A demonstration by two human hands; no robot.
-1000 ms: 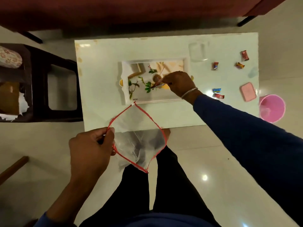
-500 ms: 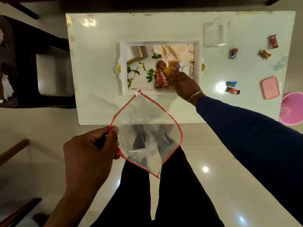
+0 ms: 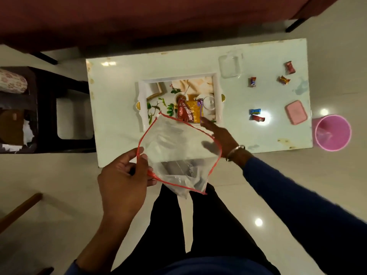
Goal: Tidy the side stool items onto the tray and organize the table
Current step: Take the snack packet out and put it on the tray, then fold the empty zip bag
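Observation:
A white printed tray (image 3: pixel 218 92) lies on the pale table (image 3: pixel 119 108). Inside it rests a red and yellow snack packet (image 3: pixel 189 113). My left hand (image 3: pixel 124 179) pinches the red-trimmed rim of a clear plastic bag (image 3: pixel 178 147), which hangs open over the table's near edge. My right hand (image 3: pixel 220 135) hovers just below the tray with fingers spread, holding nothing, partly behind the bag's rim. The dark side stool (image 3: pixel 49 116) stands left of the table.
Several wrapped candies (image 3: pixel 256 115) lie on the table's right half, with a pink soap box (image 3: pixel 296 112) and a clear container (image 3: pixel 230 66). A pink bucket (image 3: pixel 333 132) sits on the floor at right. A dark red sofa (image 3: pixel 139 20) runs behind the table.
My right hand has let go of the snack packet in the tray and drawn back toward the bag. The left hand still holds the bag.

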